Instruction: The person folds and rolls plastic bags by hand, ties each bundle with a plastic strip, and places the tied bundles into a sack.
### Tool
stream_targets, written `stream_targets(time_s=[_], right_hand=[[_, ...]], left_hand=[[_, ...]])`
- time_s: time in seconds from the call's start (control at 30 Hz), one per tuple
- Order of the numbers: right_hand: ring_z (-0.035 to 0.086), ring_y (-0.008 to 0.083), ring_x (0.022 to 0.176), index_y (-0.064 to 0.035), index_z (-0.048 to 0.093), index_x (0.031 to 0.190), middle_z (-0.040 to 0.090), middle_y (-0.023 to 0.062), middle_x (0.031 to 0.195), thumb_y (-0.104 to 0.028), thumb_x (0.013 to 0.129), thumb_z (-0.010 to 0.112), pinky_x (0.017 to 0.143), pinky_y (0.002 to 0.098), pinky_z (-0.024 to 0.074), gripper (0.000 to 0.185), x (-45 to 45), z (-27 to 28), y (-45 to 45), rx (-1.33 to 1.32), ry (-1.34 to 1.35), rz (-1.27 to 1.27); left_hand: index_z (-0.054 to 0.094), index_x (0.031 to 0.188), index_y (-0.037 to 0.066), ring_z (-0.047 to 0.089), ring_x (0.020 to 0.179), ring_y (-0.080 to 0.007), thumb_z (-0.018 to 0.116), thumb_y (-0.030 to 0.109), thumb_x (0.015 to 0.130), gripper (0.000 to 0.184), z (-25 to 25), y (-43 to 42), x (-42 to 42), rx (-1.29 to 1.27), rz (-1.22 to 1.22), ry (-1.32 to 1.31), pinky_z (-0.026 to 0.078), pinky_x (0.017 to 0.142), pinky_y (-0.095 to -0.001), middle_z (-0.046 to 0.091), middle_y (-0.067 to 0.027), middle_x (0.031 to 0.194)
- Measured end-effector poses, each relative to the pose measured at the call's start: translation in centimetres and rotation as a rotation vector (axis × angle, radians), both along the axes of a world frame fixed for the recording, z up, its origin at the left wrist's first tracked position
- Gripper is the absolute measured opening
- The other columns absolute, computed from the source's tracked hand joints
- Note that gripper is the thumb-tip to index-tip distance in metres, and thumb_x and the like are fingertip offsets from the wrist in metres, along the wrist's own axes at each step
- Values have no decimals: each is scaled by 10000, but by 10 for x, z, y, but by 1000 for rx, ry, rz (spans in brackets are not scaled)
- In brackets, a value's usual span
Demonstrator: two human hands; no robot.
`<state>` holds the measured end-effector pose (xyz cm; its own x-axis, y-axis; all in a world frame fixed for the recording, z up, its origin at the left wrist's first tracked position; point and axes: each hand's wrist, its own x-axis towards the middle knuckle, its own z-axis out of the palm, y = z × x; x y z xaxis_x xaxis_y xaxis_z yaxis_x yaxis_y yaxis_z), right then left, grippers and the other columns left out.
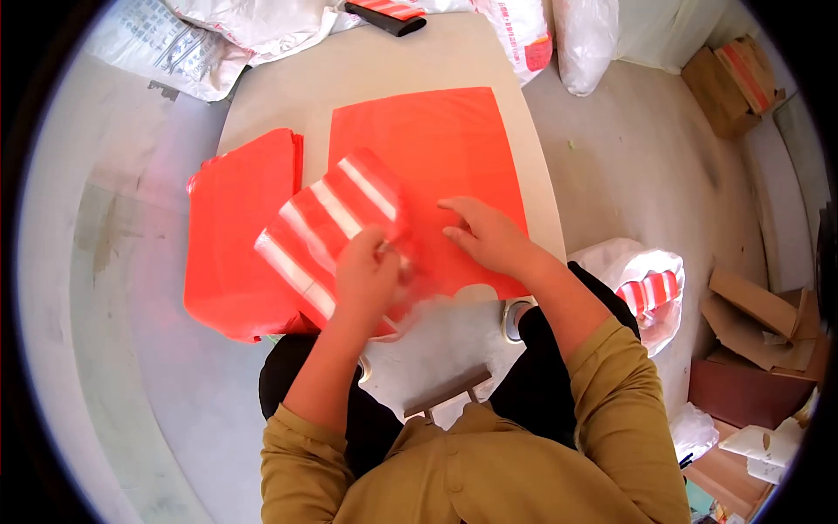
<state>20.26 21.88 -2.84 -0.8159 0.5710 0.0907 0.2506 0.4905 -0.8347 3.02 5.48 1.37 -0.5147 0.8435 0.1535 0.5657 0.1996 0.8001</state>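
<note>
Closed fingers of my left hand [367, 269] grip a red-and-white striped, folded plastic piece [327, 210]. It is tilted above the near part of the table and partly blurred at its lower right. Over a flat red plastic sheet [428, 131] hovers or rests my right hand [489, 236]; I cannot tell if it touches. Its thumb and index finger are apart, with nothing between them. The sheet has a rounded notch at its near edge. To the left lies a thick stack of red plastic sheets [236, 227], partly covered by the striped piece.
Beneath everything is a beige table [279, 87]. At its far edge lies a dark object [388, 19] with a striped piece. White sacks [209, 44] stand behind. On the right floor are an open white bag [668, 327] holding striped pieces and cardboard boxes [759, 323].
</note>
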Motion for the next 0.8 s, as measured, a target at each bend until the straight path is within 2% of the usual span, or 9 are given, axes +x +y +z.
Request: stream_targets(time_s=[0.07,0.17,0.27,0.37,0.47,0.57,0.77,0.8], right_hand=[[695,241,1024,-53,645,1300,689,155,1267,-152,968,679,903,377,549,348,-1,0,0,-68,-52,39],[702,249,988,-60,640,1330,741,152,1091,-150,952,679,873,375,548,391,-3,10,-2,-150,-254,305],[703,314,1028,-56,729,1196,739,153,1143,-343,923,727,905,416,542,396,-6,29,-17,-255,-506,501],[713,310,1002,-80,693,1271,738,148,1139,-424,873,766,872,421,550,531,-3,33,-51,-232,-502,622],[718,314,998,-103,638,1355,742,145,1130,-421,893,745,850,432,556,570,6,18,-102,-110,-210,374],[717,327,1016,-125,590,1407,745,142,1110,-408,909,732,864,436,557,591,-6,18,-115,-33,-289,376],[710,342,1026,-93,676,1241,745,134,1059,-365,929,712,879,442,548,415,-10,26,-115,-170,-112,294],[709,343,1027,-81,689,1202,740,139,1097,-348,934,704,878,441,547,379,-11,27,-116,-171,-116,308]], left_hand=[[566,922,1,576,719,-183,560,27,907,31,7,-4,-6,67,60,-137,475,657,-340,556,-96,775],[592,970,23,516,725,-93,554,39,941,50,34,-7,-14,109,124,-269,443,643,-280,543,-16,789],[607,990,24,506,738,-75,556,40,942,71,47,-4,-22,203,165,-364,426,653,-253,540,16,800],[621,992,28,477,747,-51,562,45,939,81,65,-1,-23,244,204,-423,407,662,-234,542,43,813],[613,967,41,463,734,-43,561,44,935,61,71,2,-26,279,229,-418,395,646,-227,541,48,813],[587,919,57,456,726,-38,560,40,931,35,78,0,-30,275,239,-419,386,637,-219,541,51,816],[551,874,69,457,732,-30,559,50,935,65,96,-5,-29,326,207,-457,384,620,-213,549,49,826],[553,877,67,460,732,-30,559,53,938,62,98,-5,-29,343,208,-461,385,617,-214,554,46,827]])
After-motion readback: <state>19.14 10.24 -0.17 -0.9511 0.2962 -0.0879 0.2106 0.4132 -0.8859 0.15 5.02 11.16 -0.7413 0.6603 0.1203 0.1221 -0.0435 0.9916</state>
